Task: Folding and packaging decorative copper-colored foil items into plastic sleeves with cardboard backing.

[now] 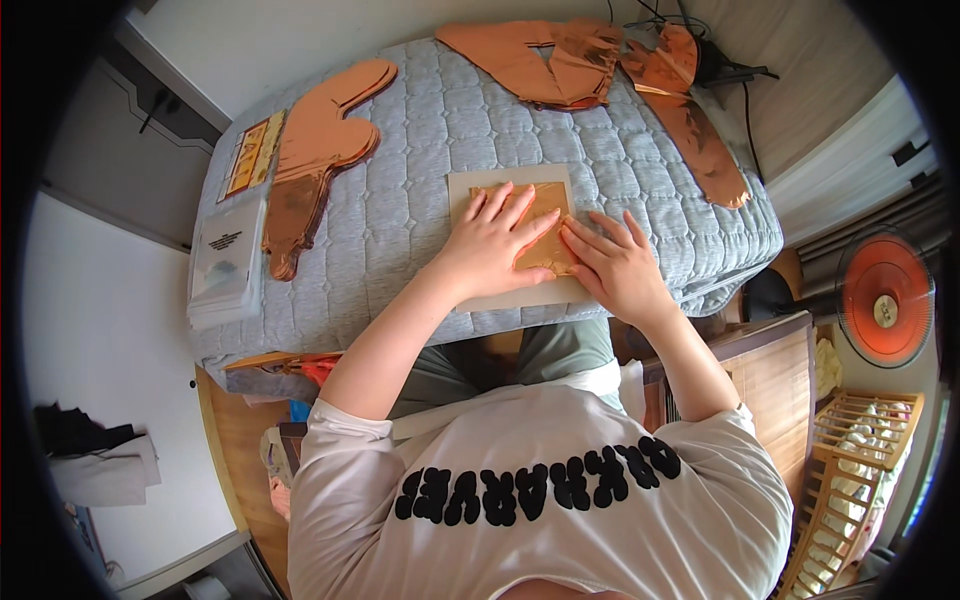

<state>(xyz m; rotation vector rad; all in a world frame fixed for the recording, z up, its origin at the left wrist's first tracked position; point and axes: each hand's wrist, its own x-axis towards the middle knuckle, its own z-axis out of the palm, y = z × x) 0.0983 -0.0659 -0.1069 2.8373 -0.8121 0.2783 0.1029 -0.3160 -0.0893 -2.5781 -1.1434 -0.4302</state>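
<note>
A folded copper-coloured foil piece [546,252] lies on a grey cardboard sheet [462,187] near the bed's front edge. My left hand [492,240] presses flat over its left part, fingers spread. My right hand [622,270] rests on its right edge and the board beside it, fingers stretched out. Both palms face down, and neither hand grips anything. Part of the foil is hidden under my left hand.
Flat copper foil balloons lie in stacks at the left [318,140], the back [540,60] and the right [700,150] of the quilted mattress [420,140]. Clear plastic bags [226,262] and a printed card [252,155] sit far left. An orange fan [886,300] stands right.
</note>
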